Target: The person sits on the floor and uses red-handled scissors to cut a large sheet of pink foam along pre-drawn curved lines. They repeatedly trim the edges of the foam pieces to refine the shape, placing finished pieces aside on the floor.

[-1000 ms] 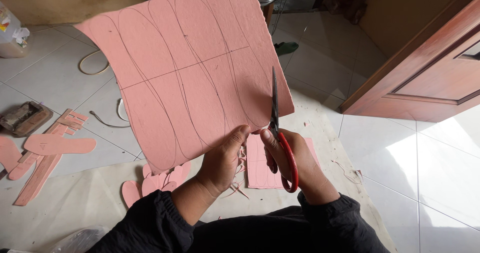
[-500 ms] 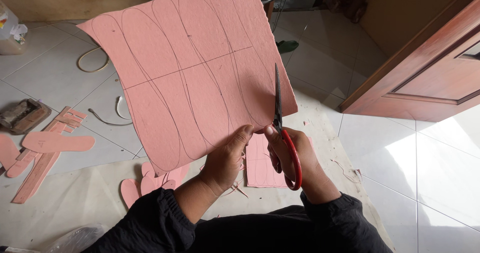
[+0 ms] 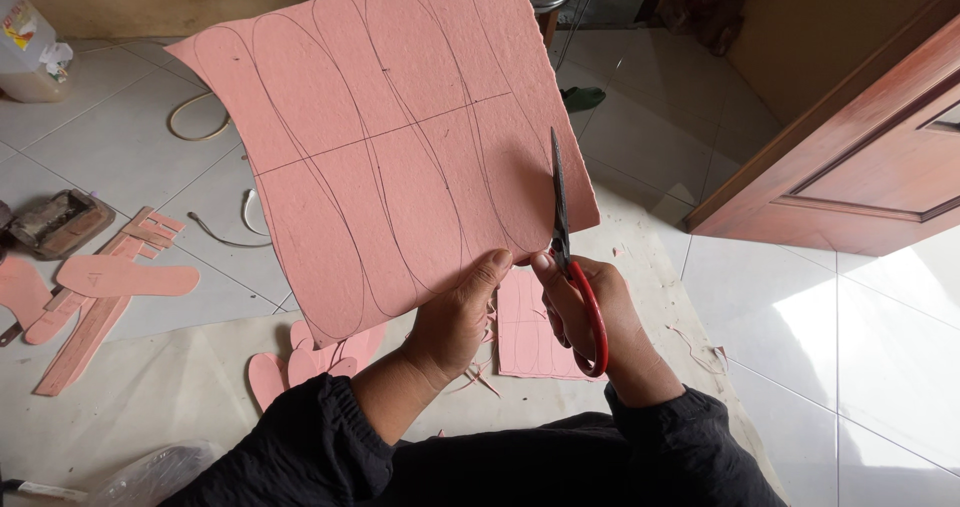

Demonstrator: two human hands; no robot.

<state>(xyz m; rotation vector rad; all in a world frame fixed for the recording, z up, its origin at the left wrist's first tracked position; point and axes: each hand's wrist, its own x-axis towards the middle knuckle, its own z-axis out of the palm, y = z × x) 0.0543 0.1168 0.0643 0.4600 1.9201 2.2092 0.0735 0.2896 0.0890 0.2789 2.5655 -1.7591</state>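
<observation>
Two hands work one large pink fibrous sheet marked with dark curved outlines (image 3: 390, 137), raised over the tiled floor (image 3: 860, 367). The left hand (image 3: 455, 317) pinches its lower edge. The right hand (image 3: 590, 312) is closed through the red-handled scissors (image 3: 572, 257), blades upright at the sheet's right margin. Cut pink sole shapes (image 3: 125, 277) lie left; a brown wooden door (image 3: 860, 157) stands right.

The pink sheet (image 3: 380, 137) ran past the top edge. The scissors' (image 3: 568, 257) lower blade lay hidden behind it. The plastic jug (image 3: 28, 47) was cropped at left.
</observation>
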